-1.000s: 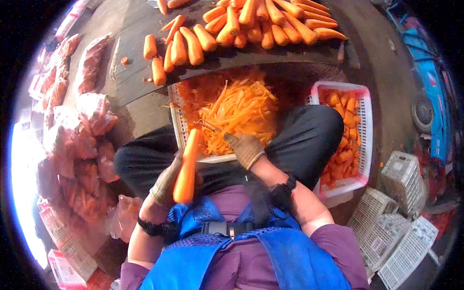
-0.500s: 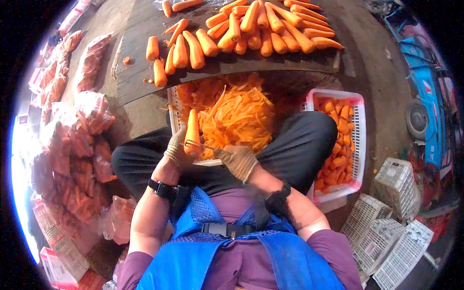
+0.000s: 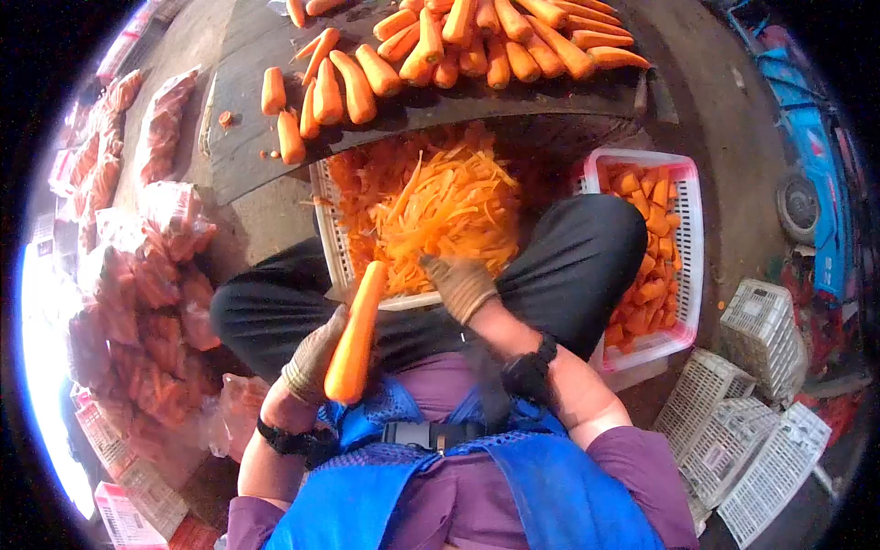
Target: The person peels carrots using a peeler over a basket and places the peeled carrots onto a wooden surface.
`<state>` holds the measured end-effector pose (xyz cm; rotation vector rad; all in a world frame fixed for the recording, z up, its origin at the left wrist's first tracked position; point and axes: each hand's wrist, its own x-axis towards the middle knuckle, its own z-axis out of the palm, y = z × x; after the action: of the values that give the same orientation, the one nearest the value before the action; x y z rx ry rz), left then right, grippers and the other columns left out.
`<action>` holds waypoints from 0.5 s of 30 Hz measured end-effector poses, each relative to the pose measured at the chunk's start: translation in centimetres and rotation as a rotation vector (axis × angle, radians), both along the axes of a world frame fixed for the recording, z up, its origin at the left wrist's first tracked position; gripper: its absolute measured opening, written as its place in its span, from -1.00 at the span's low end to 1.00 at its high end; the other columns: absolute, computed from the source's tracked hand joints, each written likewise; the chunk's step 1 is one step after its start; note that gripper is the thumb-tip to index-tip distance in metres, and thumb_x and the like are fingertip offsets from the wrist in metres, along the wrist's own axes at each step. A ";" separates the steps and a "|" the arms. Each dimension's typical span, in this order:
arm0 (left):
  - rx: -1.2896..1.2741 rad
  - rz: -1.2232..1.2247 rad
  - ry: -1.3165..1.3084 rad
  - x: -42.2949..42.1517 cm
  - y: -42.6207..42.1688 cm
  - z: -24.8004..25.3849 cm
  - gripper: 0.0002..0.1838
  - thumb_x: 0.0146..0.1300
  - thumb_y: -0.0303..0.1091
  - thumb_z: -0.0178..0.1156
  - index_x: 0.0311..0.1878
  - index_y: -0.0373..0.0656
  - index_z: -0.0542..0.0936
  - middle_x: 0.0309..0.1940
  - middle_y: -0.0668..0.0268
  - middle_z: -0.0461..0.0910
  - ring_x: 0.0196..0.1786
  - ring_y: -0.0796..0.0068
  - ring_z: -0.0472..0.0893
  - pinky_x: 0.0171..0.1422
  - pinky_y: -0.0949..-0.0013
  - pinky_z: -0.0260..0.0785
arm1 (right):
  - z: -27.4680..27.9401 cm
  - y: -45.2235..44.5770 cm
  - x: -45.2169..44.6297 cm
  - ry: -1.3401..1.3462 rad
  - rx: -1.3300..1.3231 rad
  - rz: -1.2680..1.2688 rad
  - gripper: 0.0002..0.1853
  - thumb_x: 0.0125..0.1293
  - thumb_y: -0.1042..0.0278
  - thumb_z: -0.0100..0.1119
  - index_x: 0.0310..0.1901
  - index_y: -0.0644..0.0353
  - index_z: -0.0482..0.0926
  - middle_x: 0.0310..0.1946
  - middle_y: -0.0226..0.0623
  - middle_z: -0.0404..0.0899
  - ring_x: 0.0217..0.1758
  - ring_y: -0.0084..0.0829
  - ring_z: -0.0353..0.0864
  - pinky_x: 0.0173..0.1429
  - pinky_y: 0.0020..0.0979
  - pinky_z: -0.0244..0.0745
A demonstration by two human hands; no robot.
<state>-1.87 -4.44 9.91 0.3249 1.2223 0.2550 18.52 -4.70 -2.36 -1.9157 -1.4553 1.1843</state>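
In my left hand (image 3: 314, 358), gloved and low by my lap, is a large peeled carrot (image 3: 356, 335), tilted with its narrow end up and forward. My right hand (image 3: 461, 284), also gloved, is closed and apart from the carrot, over the near edge of the white basket (image 3: 335, 240). The peeler seen in this hand a moment ago is hidden by the fingers now. A heap of orange carrot peels (image 3: 445, 215) fills the basket between my knees.
Several whole carrots (image 3: 495, 46) lie on a dark board (image 3: 247, 147) ahead. A pink-rimmed crate (image 3: 689, 275) at my right holds carrot chunks (image 3: 646, 266). Bagged carrots (image 3: 137, 302) are piled at left. White crates (image 3: 706, 449) and a blue vehicle (image 3: 811, 165) stand at right.
My left hand has drawn the carrot down toward my body and tilted it. My right hand has come off the carrot, moving slightly up and right with the peeler.
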 end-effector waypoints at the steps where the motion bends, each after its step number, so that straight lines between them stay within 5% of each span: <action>1: -0.025 0.043 -0.018 -0.3 -0.4 0.2 -0.43 0.13 0.16 0.02 -0.10 -0.23 0.44 -0.40 0.27 0.52 -0.43 0.46 0.53 -0.39 0.47 0.40 | -0.4 0.1 0.2 -0.002 -0.047 -0.003 -0.33 0.17 -0.31 -0.22 -0.48 0.27 0.53 -0.56 0.09 0.44 -0.45 0.05 0.44 -0.37 -0.13 0.30; 3: -0.005 0.070 -0.061 -0.5 -0.4 0.2 -0.44 0.14 0.14 0.02 -0.12 -0.24 0.43 -0.40 0.22 0.51 -0.43 0.43 0.53 -0.39 0.43 0.41 | -0.4 0.5 0.8 -0.010 -0.134 0.002 -0.30 0.18 -0.32 -0.30 -0.43 0.25 0.56 -0.52 0.09 0.48 -0.38 0.05 0.50 -0.30 -0.10 0.36; 6: 0.149 0.116 -0.036 0.1 0.5 -1.0 -0.45 0.16 0.13 0.00 -0.09 -0.24 0.37 -0.43 0.24 0.48 -0.45 0.43 0.50 -0.40 0.45 0.39 | -0.2 -0.1 0.2 -0.042 0.072 0.022 -0.36 0.19 -0.25 -0.18 -0.56 0.31 0.49 -0.66 0.07 0.39 -0.56 0.00 0.41 -0.45 -0.15 0.25; 9: 0.090 0.295 -0.274 0.0 2.3 -5.3 -0.49 0.19 0.10 -0.02 -0.09 -0.22 0.35 -0.44 0.28 0.45 -0.44 0.43 0.49 -0.38 0.45 0.40 | 1.3 -0.2 0.3 0.002 0.026 0.093 -0.37 0.19 -0.23 -0.16 -0.58 0.30 0.47 -0.70 0.04 0.36 -0.58 -0.03 0.39 -0.45 -0.17 0.25; 13: 0.030 0.422 -0.166 1.1 4.3 -7.8 -0.57 0.21 0.04 -0.01 -0.15 -0.18 0.37 -0.42 0.29 0.45 -0.44 0.41 0.49 -0.40 0.45 0.42 | 2.3 -0.8 0.4 0.082 0.035 0.194 -0.35 0.20 -0.29 -0.27 -0.51 0.21 0.54 -0.57 0.02 0.47 -0.45 0.00 0.48 -0.41 -0.12 0.32; 15: -0.005 0.464 -0.203 1.2 5.0 -9.9 -0.55 0.17 0.06 0.04 -0.15 -0.17 0.39 -0.41 0.29 0.47 -0.44 0.41 0.49 -0.42 0.46 0.41 | 2.0 -1.1 0.2 0.108 0.078 0.171 -0.41 0.21 -0.21 -0.17 -0.56 0.26 0.49 -0.65 0.00 0.40 -0.53 -0.06 0.40 -0.43 -0.19 0.27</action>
<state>-0.69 0.54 0.05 0.0043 1.0846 0.6689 18.70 -5.76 -0.36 -1.6770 -1.6073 1.2658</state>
